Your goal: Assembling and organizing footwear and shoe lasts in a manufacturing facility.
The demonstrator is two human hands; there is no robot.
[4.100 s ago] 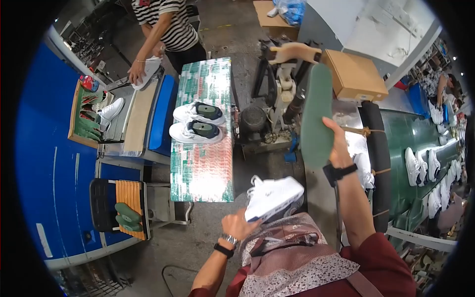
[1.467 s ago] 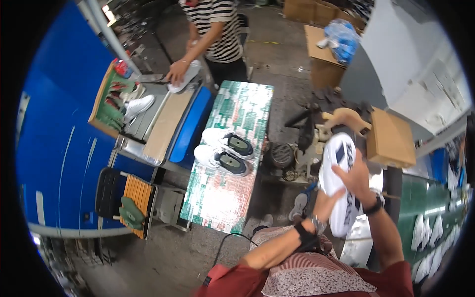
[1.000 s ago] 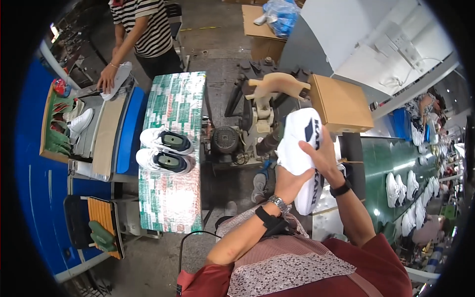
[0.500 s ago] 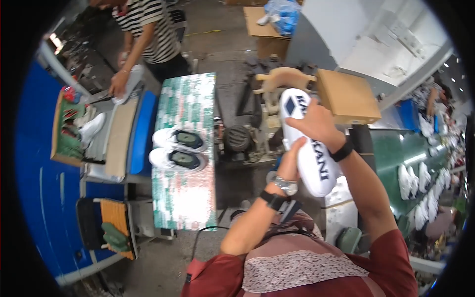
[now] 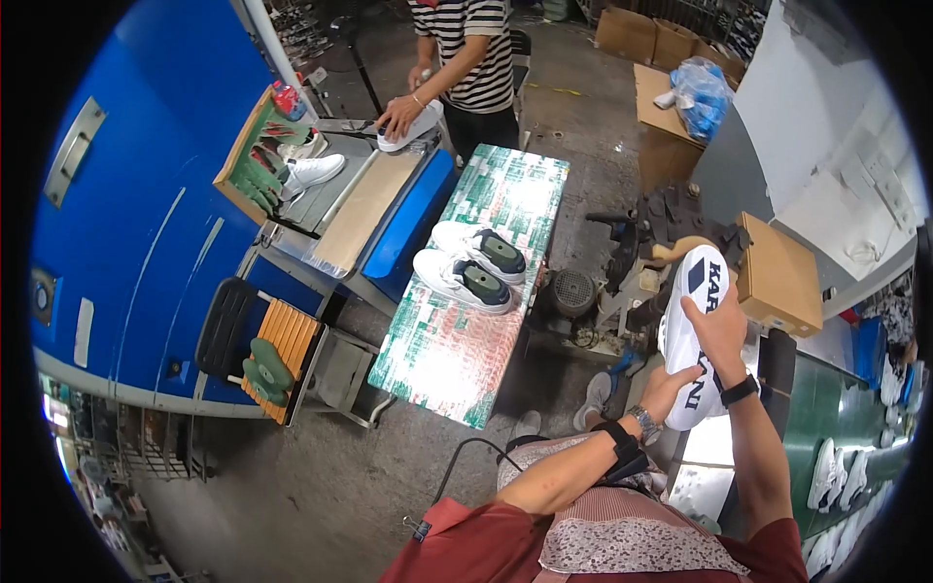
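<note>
- Holds no flat green sheet in the right fingers [image 5: 697, 313] any more, unlike a few seconds ago; grips a white shoe [image 5: 684, 336] there instead, jointly with the left fingers [image 5: 686, 379].
- Leaves both sides, by that change, taken up with one shoe, underside facing up; looks like handling or steadying, to judge by the firm double hold.
- Pinches the shoe from both edges, with thumbs [image 5: 691, 374] laid over the underside; cannot tell how the hidden fingertips curl behind.
- Looks smooth and pale underneath, long, rounded at the ends, with dark lettering and a dark diamond just beyond the right fingers.
- Shows, well to the left of the fingers, a pair of white shoes [image 5: 449, 279] with dark linings and greenish insoles, side by side on a long worktop [image 5: 442, 374] of glossy green, white and reddish patches.
- Shows, farther left of the fingers, thick, rounded green pads [image 5: 269, 367] on a chair [image 5: 307, 342] with a slatted wooden seat.
- Includes a ribbed round motor [image 5: 571, 293] between worktop and fingers, and a stiff, plain cardboard box [image 5: 780, 282] beyond the fingers, toward the right.
</note>
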